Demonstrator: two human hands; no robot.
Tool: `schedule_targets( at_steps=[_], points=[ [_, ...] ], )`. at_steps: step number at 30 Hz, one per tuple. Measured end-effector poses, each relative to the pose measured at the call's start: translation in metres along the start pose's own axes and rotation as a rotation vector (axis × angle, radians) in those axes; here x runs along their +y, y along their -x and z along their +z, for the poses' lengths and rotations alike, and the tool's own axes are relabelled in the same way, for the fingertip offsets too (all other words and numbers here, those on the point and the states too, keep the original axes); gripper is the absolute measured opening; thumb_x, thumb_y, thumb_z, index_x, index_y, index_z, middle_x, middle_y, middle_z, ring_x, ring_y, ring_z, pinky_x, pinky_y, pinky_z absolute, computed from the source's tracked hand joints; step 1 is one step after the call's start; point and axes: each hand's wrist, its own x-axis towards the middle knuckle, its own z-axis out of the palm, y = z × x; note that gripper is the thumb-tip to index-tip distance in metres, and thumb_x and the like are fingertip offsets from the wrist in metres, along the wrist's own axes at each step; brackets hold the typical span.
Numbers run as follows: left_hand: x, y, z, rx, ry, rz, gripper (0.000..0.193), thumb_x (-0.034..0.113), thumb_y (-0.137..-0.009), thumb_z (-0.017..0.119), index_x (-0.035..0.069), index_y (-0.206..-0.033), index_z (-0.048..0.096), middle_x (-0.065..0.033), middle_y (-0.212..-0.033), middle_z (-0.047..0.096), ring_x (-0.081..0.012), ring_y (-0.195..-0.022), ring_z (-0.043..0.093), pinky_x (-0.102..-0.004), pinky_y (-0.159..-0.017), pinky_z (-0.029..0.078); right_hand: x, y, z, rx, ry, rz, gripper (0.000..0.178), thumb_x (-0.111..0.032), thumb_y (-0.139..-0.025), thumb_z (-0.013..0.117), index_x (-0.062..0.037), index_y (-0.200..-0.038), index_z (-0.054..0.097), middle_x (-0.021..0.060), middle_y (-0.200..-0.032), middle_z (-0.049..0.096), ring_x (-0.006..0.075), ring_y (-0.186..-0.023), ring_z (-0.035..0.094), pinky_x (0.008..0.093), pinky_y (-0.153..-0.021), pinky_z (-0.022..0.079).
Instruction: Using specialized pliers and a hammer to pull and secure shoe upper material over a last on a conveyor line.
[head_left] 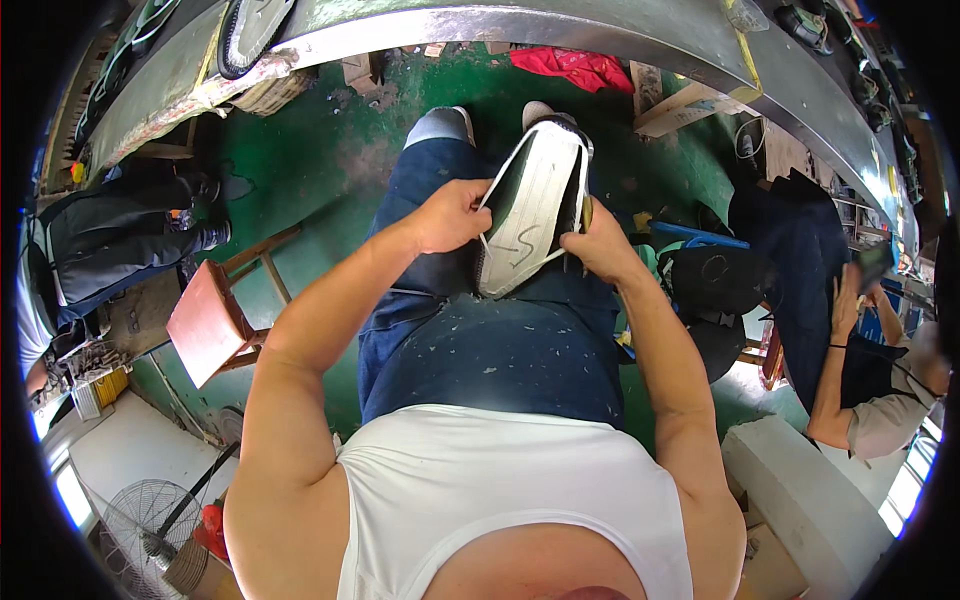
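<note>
Over my lap lies a shoe in the making (535, 200), its pale sole side up with a dark pen mark near the heel end and its dark upper showing along the sides. A narrow white strip (508, 164) runs round the toe and stands off both sides of the shoe. On the left side my left hand (455, 214) pinches the strip, fingers closed. Opposite it, my right hand (603, 242) is closed on the strip near the heel end. A small yellowish thing shows at its fingers; I cannot make out what it is.
A metal-edged workbench (480, 22) curves across the far side, with another shoe sole (250, 35) on it. Red cloth (575, 68) lies beneath. A wooden chair (212, 318) and a fan (150, 535) stand left. Co-workers sit at left (120, 235) and right (890, 395).
</note>
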Motion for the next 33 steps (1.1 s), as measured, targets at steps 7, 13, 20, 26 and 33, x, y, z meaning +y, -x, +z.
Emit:
schedule_targets(
  at_steps=[7, 13, 20, 26, 33],
  points=[
    [-0.030, 0.007, 0.017, 0.042, 0.028, 0.051, 0.095, 0.004, -0.080, 0.070, 0.006, -0.160, 0.018, -0.0167, -0.150, 0.046, -0.0240, -0.138, 0.044, -0.0330, -0.116, 0.032, -0.035, 0.053, -0.016, 0.151, 0.444, 0.023, 0.038, -0.021, -0.092, 0.065, 0.0029, -0.121, 0.054, 0.0170, -0.091, 0.067, 0.0365, -0.077, 0.068, 0.0422, -0.074, 0.053],
    [-0.023, 0.015, 0.039, 0.162, -0.134, -0.060, 0.103, 0.006, -0.083, 0.075, 0.001, -0.160, 0.007, -0.0194, -0.157, 0.035, -0.0235, -0.144, 0.035, -0.0323, -0.119, 0.026, -0.047, 0.070, -0.019, -0.139, 0.942, -0.377, 0.055, -0.015, -0.091, 0.063, 0.0064, -0.139, 0.046, 0.0256, -0.115, 0.061, 0.0402, -0.106, 0.062, 0.0448, -0.092, 0.050],
    [-0.032, 0.013, 0.043, 0.103, 0.277, -0.013, 0.086, 0.028, -0.097, 0.061, -0.001, -0.159, 0.009, -0.0248, -0.159, 0.028, -0.0285, -0.147, 0.030, -0.0322, -0.120, 0.023, -0.090, 0.049, -0.001, -0.218, 1.389, -0.225, 0.037, -0.012, -0.088, 0.066, 0.0058, -0.119, 0.057, 0.0211, -0.098, 0.066, 0.0434, -0.093, 0.063, 0.0472, -0.081, 0.053],
    [-0.046, -0.019, 0.059, 0.596, 0.352, -0.129, 0.063, 0.046, -0.109, 0.030, 0.002, -0.154, 0.035, -0.0186, -0.155, 0.040, -0.0247, -0.143, 0.038, -0.0327, -0.118, 0.028, -0.035, 0.047, 0.020, -0.275, 0.867, -0.173, 0.029, -0.021, -0.091, 0.064, 0.0011, -0.108, 0.058, 0.0248, -0.097, 0.066, 0.0450, -0.092, 0.064, 0.0513, -0.082, 0.051],
    [-0.046, -0.014, 0.052, 0.686, -0.193, -0.010, 0.054, 0.035, -0.109, 0.031, -0.005, -0.138, 0.053, -0.0289, -0.123, 0.064, -0.0398, -0.119, 0.061, -0.0401, -0.102, 0.046, -0.049, 0.050, 0.005, -0.192, 0.887, -0.255, 0.044, -0.015, -0.090, 0.063, 0.0077, -0.126, 0.051, 0.0268, -0.108, 0.061, 0.0431, -0.103, 0.060, 0.0476, -0.092, 0.050]
  ],
)
